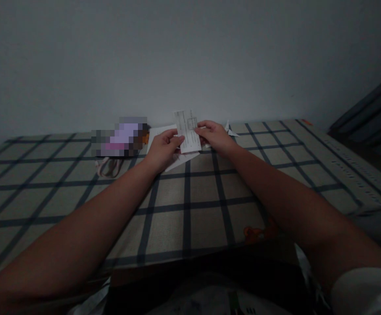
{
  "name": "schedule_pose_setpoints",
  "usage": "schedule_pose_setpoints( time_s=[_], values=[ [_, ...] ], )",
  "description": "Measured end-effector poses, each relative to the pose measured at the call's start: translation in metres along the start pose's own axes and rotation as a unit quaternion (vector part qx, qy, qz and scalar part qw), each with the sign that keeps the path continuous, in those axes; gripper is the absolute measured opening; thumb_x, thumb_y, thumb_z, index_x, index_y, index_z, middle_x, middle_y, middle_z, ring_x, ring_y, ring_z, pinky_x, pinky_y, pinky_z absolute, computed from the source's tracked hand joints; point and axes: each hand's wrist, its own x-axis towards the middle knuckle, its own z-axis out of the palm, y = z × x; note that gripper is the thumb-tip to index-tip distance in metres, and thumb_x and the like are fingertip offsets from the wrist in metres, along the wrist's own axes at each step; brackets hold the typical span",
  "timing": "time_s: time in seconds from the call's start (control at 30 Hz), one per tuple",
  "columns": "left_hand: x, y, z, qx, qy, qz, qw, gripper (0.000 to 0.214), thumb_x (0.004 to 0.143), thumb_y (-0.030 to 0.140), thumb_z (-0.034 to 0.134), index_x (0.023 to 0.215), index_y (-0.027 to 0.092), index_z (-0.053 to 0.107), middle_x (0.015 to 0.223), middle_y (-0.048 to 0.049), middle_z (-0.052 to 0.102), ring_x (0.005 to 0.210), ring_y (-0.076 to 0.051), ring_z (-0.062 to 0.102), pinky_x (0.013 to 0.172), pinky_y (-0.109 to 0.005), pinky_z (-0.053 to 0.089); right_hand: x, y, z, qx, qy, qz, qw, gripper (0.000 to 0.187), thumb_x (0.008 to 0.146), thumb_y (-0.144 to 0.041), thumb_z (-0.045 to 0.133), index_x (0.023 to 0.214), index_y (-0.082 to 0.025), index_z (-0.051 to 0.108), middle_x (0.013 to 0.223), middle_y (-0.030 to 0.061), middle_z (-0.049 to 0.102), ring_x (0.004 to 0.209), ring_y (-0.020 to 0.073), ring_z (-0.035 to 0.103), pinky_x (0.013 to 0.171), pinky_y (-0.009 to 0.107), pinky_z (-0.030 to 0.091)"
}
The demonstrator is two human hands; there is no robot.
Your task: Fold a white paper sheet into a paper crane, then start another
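Observation:
Between my two hands a folded sheet of printed paper (190, 139) is held up, its print facing me. My left hand (164, 148) pinches its lower left edge, thumb on the front. On the right edge, my right hand (216, 134) grips it with the thumb in front and the other fingers partly hidden behind. Under and behind my hands lie white paper sheets (181, 162) on the checked tablecloth. A folded white paper piece with pointed tips (231, 130) stands just beyond my right hand.
A blurred purple and pink object (121, 138) with a pale strap (108, 167) lies left on the checked tablecloth (203, 188). Behind the table rises a plain wall (190, 57). Orange print shows at the near edge. Dark folded fabric (371, 105) is at the right.

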Motion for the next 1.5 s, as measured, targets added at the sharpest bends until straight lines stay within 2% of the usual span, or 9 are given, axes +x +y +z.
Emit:
schedule_pose_setpoints(
  time_s=[0.13,0.37,0.47,0.6,0.83,1.2,1.33,1.43,1.5],
  values=[
    [0.003,-0.004,-0.002,0.001,-0.005,0.004,1.0,0.046,0.074,0.039,0.078,0.112,0.015,0.071,0.096,-0.0085,0.078,0.078,-0.019,0.071,0.066,-0.028,0.057,0.0,0.0,-0.001,-0.024,-0.006,-0.019,1.0,0.013,0.09,-0.018,0.063,0.078,-0.017,0.059,0.064,-0.0033,0.062,0.057,0.0082,0.058,0.057,0.019,0.047],
    [0.002,-0.003,-0.003,-0.01,-0.049,-0.006,0.999,0.049,0.072,0.035,0.082,0.113,0.014,0.068,0.087,-0.0055,0.077,0.064,-0.015,0.07,0.063,-0.028,0.06,0.001,0.0,-0.003,-0.022,0.024,-0.044,0.998,0.01,0.089,-0.017,0.067,0.081,-0.017,0.061,0.065,-0.0032,0.063,0.056,0.0083,0.057,0.055,0.02,0.047],
    [0.003,-0.003,-0.003,0.004,-0.033,0.014,0.999,0.043,0.074,0.036,0.08,0.109,0.014,0.068,0.082,-0.0047,0.077,0.065,-0.016,0.07,0.063,-0.027,0.061,0.002,0.001,-0.003,-0.008,0.013,-0.038,0.999,0.008,0.092,-0.021,0.064,0.085,-0.017,0.064,0.065,-0.0031,0.063,0.056,0.0086,0.057,0.054,0.019,0.047],
    [0.006,-0.006,-0.005,0.004,-0.014,0.032,0.999,0.039,0.077,0.038,0.078,0.107,0.015,0.067,0.085,-0.0047,0.077,0.07,-0.017,0.072,0.067,-0.029,0.062,0.0,0.003,-0.003,-0.02,-0.042,-0.011,0.999,0.012,0.092,-0.021,0.065,0.081,-0.016,0.064,0.067,-0.0018,0.064,0.058,0.0084,0.059,0.057,0.02,0.051],
    [0.004,-0.002,-0.003,0.022,-0.016,0.023,0.999,0.037,0.078,0.038,0.076,0.105,0.015,0.066,0.094,-0.0074,0.077,0.08,-0.02,0.073,0.071,-0.031,0.063,-0.003,-0.001,-0.004,-0.061,-0.044,-0.029,0.997,0.022,0.089,-0.018,0.068,0.07,-0.015,0.058,0.062,-0.002,0.061,0.054,0.0077,0.057,0.053,0.019,0.048],
    [0.003,-0.002,0.001,-0.046,-0.005,-0.002,0.999,0.03,0.076,0.036,0.077,0.095,0.014,0.068,0.084,-0.0057,0.075,0.067,-0.017,0.07,0.059,-0.028,0.059,-0.005,-0.004,-0.003,-0.057,-0.066,-0.013,0.996,0.014,0.086,-0.016,0.07,0.076,-0.015,0.059,0.067,-0.0013,0.064,0.055,0.0069,0.057,0.054,0.019,0.049],
    [0.003,0.0,0.001,-0.09,0.022,-0.002,0.996,0.025,0.078,0.031,0.075,0.096,0.015,0.068,0.089,-0.0062,0.076,0.065,-0.014,0.067,0.057,-0.024,0.057,-0.003,0.0,-0.003,-0.036,-0.058,-0.033,0.997,0.006,0.091,-0.02,0.064,0.095,-0.016,0.062,0.068,-0.0028,0.063,0.054,0.0075,0.056,0.053,0.019,0.049],
    [0.004,0.005,-0.002,-0.135,0.024,-0.021,0.99,0.024,0.078,0.022,0.072,0.101,0.015,0.069,0.096,-0.0062,0.076,0.064,-0.011,0.066,0.055,-0.019,0.055,-0.001,0.003,-0.005,-0.019,-0.045,-0.066,0.997,0.027,0.092,-0.017,0.058,0.118,-0.02,0.059,0.079,-0.0028,0.067,0.055,0.0071,0.057,0.056,0.02,0.051],
    [0.004,0.008,-0.004,-0.153,0.016,-0.037,0.987,0.026,0.077,0.018,0.07,0.103,0.016,0.069,0.095,-0.0057,0.076,0.062,-0.01,0.066,0.053,-0.017,0.054,0.0,0.005,-0.006,-0.019,-0.057,-0.081,0.995,0.035,0.089,-0.014,0.059,0.123,-0.022,0.059,0.095,-0.0001,0.07,0.06,0.0063,0.06,0.061,0.021,0.053]
  ],
)
